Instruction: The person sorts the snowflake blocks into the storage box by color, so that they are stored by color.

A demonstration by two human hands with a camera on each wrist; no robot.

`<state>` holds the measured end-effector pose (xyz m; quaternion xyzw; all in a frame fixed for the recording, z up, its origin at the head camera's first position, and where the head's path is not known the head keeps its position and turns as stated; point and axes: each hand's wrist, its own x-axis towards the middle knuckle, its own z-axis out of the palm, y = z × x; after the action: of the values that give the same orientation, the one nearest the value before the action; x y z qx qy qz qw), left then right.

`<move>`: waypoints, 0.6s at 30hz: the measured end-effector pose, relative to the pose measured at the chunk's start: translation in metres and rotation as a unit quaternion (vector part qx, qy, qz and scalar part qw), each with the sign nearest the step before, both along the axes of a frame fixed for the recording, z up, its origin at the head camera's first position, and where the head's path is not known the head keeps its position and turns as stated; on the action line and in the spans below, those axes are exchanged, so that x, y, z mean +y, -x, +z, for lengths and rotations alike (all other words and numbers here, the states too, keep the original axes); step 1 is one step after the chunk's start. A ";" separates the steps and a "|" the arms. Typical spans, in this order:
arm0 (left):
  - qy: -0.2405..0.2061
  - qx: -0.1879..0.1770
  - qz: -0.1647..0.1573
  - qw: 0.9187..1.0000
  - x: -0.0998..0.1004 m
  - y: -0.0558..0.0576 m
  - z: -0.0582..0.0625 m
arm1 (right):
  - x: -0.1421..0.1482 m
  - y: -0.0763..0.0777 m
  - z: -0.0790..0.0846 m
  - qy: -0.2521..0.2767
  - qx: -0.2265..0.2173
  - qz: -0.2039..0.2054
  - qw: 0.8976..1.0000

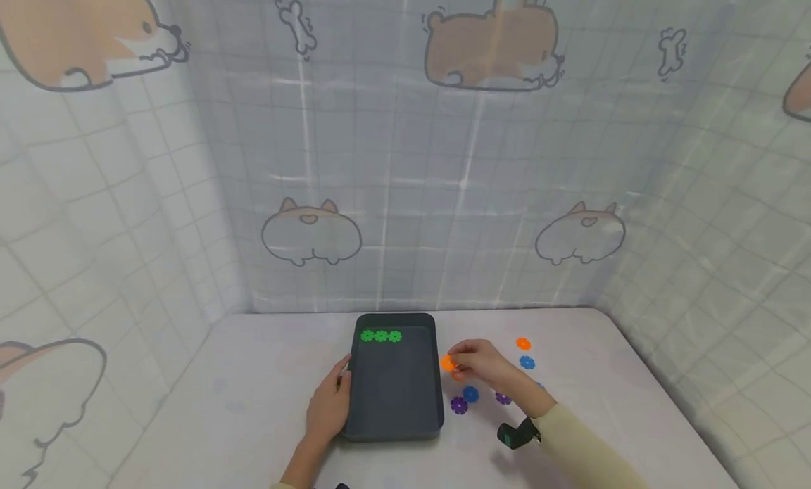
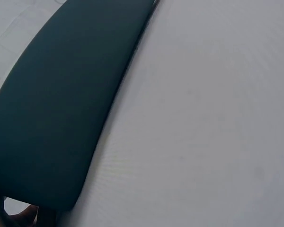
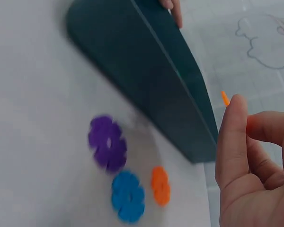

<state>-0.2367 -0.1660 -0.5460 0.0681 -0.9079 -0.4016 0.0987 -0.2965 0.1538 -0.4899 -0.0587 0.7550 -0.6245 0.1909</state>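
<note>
A dark rectangular tray point(image 1: 395, 387) lies on the table, with three green flower-shaped discs point(image 1: 381, 336) in a row at its far end. My left hand point(image 1: 329, 403) holds the tray's left side wall, and its fingertips point(image 3: 176, 12) show at the rim in the right wrist view. Just off the tray's right wall, my right hand point(image 1: 486, 366) pinches an orange flower-shaped disc point(image 1: 447, 363) between thumb and finger. Beneath that hand, another orange disc point(image 1: 457, 376) lies partly covered. A blue disc point(image 3: 128, 196) and a purple disc point(image 3: 108, 143) lie nearby.
Right of the right hand lie an orange disc point(image 1: 523, 343) and a blue disc point(image 1: 527, 362). A second purple disc point(image 1: 503, 398) and another blue one are partly hidden by the right arm. A patterned curtain point(image 1: 412, 158) stands behind the table point(image 1: 253, 376).
</note>
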 end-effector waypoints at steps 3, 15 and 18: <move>0.002 -0.003 0.001 1.000 0.001 0.001 0.000 | -0.010 0.001 0.003 0.011 0.003 0.007 1.000; -0.005 0.001 -0.003 1.000 0.000 0.000 0.003 | -0.060 0.016 0.006 0.046 0.005 0.000 0.999; -0.008 0.006 -0.002 1.000 0.000 -0.001 0.002 | -0.074 0.021 0.004 0.057 0.002 -0.003 0.998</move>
<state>-0.2353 -0.1658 -0.5437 0.0649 -0.9043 -0.4092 0.1030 -0.3170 0.0798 -0.4855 -0.0686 0.7190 -0.6669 0.1834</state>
